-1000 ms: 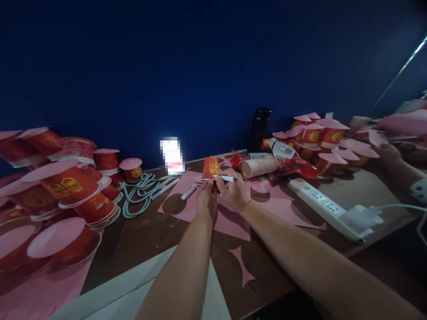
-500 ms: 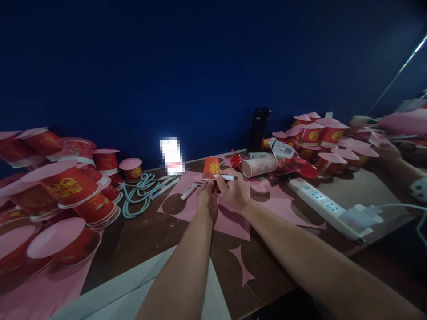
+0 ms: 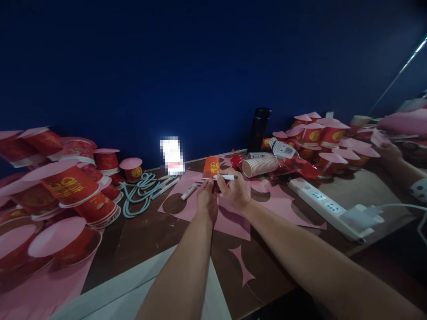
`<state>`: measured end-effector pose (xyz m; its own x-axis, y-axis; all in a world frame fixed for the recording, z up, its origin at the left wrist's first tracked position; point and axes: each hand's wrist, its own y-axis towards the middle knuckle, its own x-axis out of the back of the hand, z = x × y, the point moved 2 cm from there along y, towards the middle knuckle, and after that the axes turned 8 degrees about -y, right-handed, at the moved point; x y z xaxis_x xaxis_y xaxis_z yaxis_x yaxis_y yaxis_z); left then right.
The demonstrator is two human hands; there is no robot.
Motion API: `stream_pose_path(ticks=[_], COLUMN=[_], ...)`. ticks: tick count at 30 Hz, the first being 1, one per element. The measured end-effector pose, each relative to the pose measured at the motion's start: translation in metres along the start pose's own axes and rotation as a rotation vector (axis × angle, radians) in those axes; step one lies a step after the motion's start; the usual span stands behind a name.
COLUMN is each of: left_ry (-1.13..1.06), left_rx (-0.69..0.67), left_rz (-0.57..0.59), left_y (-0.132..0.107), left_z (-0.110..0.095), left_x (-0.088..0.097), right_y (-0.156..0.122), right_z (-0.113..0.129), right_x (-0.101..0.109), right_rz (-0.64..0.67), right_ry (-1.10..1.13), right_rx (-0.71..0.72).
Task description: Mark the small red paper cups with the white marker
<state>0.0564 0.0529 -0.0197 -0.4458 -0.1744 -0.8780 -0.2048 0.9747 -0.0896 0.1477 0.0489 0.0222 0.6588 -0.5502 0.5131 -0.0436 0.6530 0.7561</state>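
I have the left hand (image 3: 206, 198) pinching the near edge of a red cup (image 3: 211, 166) over pink paper (image 3: 231, 226), and the right hand (image 3: 236, 190) pinching a white marker (image 3: 229, 177) beside that edge; I cannot tell whether its tip touches. A second marker (image 3: 189, 192) lies left of the hands, and stacked paper cups (image 3: 262, 166) lie sideways to their right.

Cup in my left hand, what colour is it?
The cup is orange-red, marked in yellow; see the head view.
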Motion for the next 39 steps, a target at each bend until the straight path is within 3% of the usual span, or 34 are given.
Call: stream_pose_path(ticks=[19, 39], left_ry=[0.023, -0.034], left_rx=[-0.009, 0.007], left_rz=[-0.005, -0.125], left_y=[-0.0004, 0.0002], left_z=[-0.001, -0.0027], left_x=[-0.0015, -0.002], right_y=[0.0005, -0.0028], right_z=[0.0032, -0.0007], right_x=[-0.0001, -0.0055], right_rz=[0.006, 0.026], right_ry=[0.001, 0.041], right_rx=[-0.022, -0.097])
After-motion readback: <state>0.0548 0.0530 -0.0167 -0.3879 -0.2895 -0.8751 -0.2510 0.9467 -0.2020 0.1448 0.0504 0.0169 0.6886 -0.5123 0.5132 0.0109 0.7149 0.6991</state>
